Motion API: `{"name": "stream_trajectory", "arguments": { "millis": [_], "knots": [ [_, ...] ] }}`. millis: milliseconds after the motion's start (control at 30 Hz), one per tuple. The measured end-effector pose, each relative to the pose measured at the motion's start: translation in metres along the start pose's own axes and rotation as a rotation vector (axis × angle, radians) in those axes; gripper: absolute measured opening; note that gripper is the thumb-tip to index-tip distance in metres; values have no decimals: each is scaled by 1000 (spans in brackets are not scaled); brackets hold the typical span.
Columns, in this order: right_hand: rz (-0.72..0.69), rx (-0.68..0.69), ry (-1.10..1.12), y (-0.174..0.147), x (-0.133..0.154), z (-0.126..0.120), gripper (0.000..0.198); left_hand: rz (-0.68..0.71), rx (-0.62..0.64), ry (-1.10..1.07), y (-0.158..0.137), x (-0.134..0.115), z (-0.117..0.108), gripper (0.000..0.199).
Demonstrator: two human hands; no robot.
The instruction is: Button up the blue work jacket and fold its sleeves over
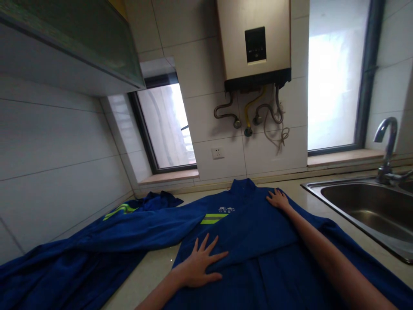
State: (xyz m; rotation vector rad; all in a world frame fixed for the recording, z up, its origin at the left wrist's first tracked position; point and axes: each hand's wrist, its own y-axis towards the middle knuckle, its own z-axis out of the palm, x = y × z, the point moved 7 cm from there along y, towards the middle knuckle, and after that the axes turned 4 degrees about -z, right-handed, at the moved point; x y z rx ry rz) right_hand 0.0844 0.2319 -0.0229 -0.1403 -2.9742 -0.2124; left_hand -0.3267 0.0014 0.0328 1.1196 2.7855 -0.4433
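Note:
A blue work jacket (248, 232) lies spread on the countertop, its collar toward the wall. White lettering and a yellow-green stripe mark its chest, and a fold of cloth lies across the front. My left hand (201, 262) rests flat on the jacket's lower left part with fingers spread. Farther up, my right hand (277, 199) lies on the right shoulder near the collar, fingers stretched out. Neither hand grips the cloth. One sleeve reaches left over a second blue garment (64, 267), which has a yellow-green stripe as well.
At the right, a steel sink (364, 202) with a curved faucet (387, 146) is set into the pale countertop (142, 275). A water heater (254, 38) with hoses hangs on the tiled wall above a socket (217, 153). A cabinet (71, 43) overhangs the left side.

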Motion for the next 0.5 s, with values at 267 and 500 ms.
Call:
{"name": "stream_trajectory", "arguments": {
  "millis": [267,500],
  "knots": [
    [-158,-22,18,-12,-10,-18,66,-91,-50,-274,-2,19,-14,53],
    [-263,19,21,-64,-26,-9,74,6,-184,-36,-13,23,-2,52]
  ]
}}
